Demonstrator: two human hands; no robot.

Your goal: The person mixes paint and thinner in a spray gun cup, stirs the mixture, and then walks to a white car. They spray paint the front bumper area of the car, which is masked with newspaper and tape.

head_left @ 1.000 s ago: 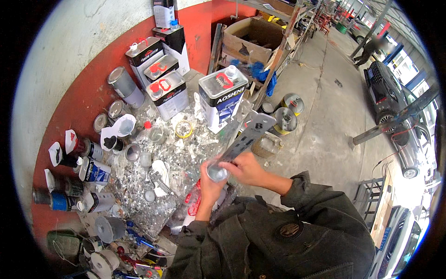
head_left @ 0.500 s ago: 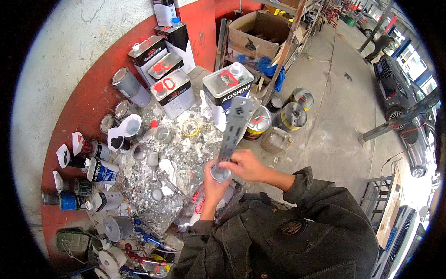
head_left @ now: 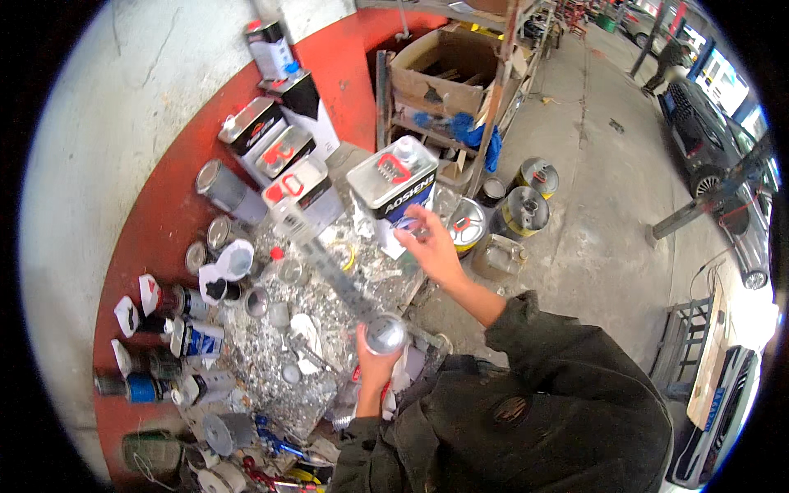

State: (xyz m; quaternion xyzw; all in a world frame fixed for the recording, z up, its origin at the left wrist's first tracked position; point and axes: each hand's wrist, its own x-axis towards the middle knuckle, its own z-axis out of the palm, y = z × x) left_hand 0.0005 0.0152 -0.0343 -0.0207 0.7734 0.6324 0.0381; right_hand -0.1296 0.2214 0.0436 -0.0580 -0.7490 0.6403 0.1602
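My left hand (head_left: 375, 366) is wrapped round a small cup (head_left: 386, 334) with greyish contents. A long grey stirring ruler (head_left: 333, 275) with dark markings stands tilted in the cup, leaning to the far left and blurred by motion. My right hand (head_left: 434, 246) is apart from the cup, its fingers curled in front of a big rectangular tin (head_left: 393, 177) with a red handle. Something small and shiny shows between those fingers, too blurred to name. Whether the fingers touch the tin I cannot tell.
Paint-spattered worktop (head_left: 271, 329) carries a spray gun (head_left: 300, 349), a clear jar (head_left: 292, 271) and a yellow ring (head_left: 345, 256). Tins and cans (head_left: 230, 191) line the red wall. Round drums (head_left: 524, 212) and a jug (head_left: 500, 256) stand on the floor, right. A person (head_left: 667, 66) stands far off.
My right hand has let go of the ruler and moved up and away to the big tin. The ruler has swung to the left. My left hand still holds the cup, slightly lower.
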